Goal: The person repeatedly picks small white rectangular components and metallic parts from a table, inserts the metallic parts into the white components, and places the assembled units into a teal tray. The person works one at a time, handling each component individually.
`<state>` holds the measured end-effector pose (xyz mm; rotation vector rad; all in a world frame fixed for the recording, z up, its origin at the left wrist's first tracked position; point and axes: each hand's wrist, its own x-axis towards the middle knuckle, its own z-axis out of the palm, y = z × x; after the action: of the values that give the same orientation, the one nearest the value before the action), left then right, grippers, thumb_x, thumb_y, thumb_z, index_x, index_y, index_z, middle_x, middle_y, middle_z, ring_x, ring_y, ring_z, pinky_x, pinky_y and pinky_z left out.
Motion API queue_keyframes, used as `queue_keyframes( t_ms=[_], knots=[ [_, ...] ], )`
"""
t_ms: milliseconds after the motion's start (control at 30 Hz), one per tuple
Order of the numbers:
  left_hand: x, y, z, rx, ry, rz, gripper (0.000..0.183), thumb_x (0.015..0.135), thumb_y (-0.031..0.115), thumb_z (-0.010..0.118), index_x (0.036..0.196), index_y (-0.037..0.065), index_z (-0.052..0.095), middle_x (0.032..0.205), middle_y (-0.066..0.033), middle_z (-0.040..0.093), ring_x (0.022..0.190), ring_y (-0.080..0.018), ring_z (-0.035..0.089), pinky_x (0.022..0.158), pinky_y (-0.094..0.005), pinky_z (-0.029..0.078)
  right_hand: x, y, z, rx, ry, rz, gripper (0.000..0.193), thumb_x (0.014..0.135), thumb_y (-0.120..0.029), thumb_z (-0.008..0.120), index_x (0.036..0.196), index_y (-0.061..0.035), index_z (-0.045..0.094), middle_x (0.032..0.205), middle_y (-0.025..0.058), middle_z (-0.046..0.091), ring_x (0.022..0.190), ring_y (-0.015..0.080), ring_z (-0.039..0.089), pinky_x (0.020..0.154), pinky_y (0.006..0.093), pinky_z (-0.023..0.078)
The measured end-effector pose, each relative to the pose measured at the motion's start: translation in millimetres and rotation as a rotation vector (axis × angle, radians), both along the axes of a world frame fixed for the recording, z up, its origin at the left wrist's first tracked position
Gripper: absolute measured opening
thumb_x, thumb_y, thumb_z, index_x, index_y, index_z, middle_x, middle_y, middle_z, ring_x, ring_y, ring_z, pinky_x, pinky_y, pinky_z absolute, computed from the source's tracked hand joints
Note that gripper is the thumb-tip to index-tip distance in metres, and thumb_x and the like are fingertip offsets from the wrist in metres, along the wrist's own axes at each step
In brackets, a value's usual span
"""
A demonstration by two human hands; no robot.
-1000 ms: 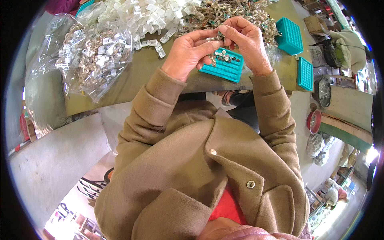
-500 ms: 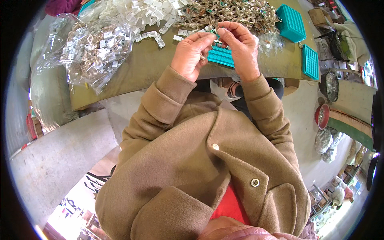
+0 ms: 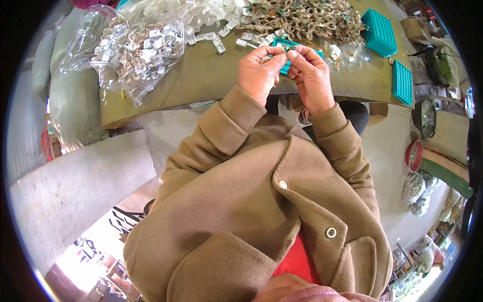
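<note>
— Pinching something tiny, aren't we? Our left hand (image 3: 259,73) and right hand (image 3: 311,75) meet fingertip to fingertip over the teal tray (image 3: 282,46), near the table's (image 3: 211,83) front edge.

— Yes, both clenched on a small metal piece; we can't make out its shape.

— How far along are we?

— Early, we judge. A big tangled heap of metal links (image 3: 307,19) waits at the far edge, with white plastic clips (image 3: 201,15) and a crinkly clear bag (image 3: 136,48) on the left.

— And two more ridged teal trays (image 3: 380,32) on the right.
</note>
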<state>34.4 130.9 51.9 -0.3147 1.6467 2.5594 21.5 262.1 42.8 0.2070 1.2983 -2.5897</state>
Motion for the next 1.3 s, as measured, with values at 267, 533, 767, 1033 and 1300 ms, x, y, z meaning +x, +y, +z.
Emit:
queue_keyframes(
  t_ms=[267,533,767,1033,1300],
  knots=[
    [10.3,-4.0,-16.7,-0.167,0.193,-0.011,0.007,0.089,0.004,0.067,0.092,0.0,0.063,0.078,0.0002,0.062,0.064,-0.0025,0.053,0.057,-0.0185,0.046,6.7,5.3,-9.6,-0.062,-0.08,0.093,0.005,0.091,-0.008,0.067,0.091,-0.0081,0.062,0.079,-0.0031,0.06,0.063,0.0058,0.054,0.057,0.0203,0.043],
    [10.8,-12.5,-26.3,-0.12,0.14,-0.06,0.006,0.088,0.003,0.067,0.092,0.002,0.064,0.082,0.0015,0.063,0.071,-0.0016,0.052,0.063,-0.0186,0.045,11.0,6.2,-4.1,-0.157,-0.132,0.101,0.003,0.095,-0.01,0.062,0.095,-0.0088,0.059,0.086,0.0002,0.063,0.075,0.0102,0.064,0.065,0.0233,0.057],
    [-10.4,-50.7,-35.1,-0.436,0.318,-0.133,0.019,0.094,0.009,0.065,0.11,0.001,0.068,0.106,-0.0028,0.068,0.098,-0.0095,0.061,0.089,-0.024,0.049,5.1,14.3,-9.0,-0.155,-0.109,0.086,0.002,0.096,-0.009,0.059,0.095,-0.0094,0.058,0.089,0.0012,0.064,0.084,0.0128,0.067,0.071,0.0259,0.059],
    [-56.0,-86.0,-60.9,-1.419,0.522,0.017,0.025,0.082,0.012,0.073,0.106,0.008,0.07,0.1,-0.007,0.068,0.077,-0.0167,0.065,0.071,-0.0263,0.052,5.2,5.4,-13.8,-0.127,-0.087,0.218,0.006,0.097,-0.01,0.058,0.092,-0.0099,0.054,0.078,-0.0032,0.052,0.064,0.0067,0.049,0.059,0.0244,0.044],
    [-29.3,-81.1,-38.3,-0.411,0.145,-0.022,0.016,0.092,0.014,0.067,0.103,0.003,0.069,0.092,0.0018,0.066,0.076,-0.0073,0.061,0.062,-0.0251,0.052,1.6,-4.0,-12.2,0.067,0.003,0.194,0.006,0.095,-0.01,0.059,0.091,-0.0078,0.055,0.074,-0.0038,0.05,0.064,0.006,0.045,0.06,0.0211,0.038]
  ],
)
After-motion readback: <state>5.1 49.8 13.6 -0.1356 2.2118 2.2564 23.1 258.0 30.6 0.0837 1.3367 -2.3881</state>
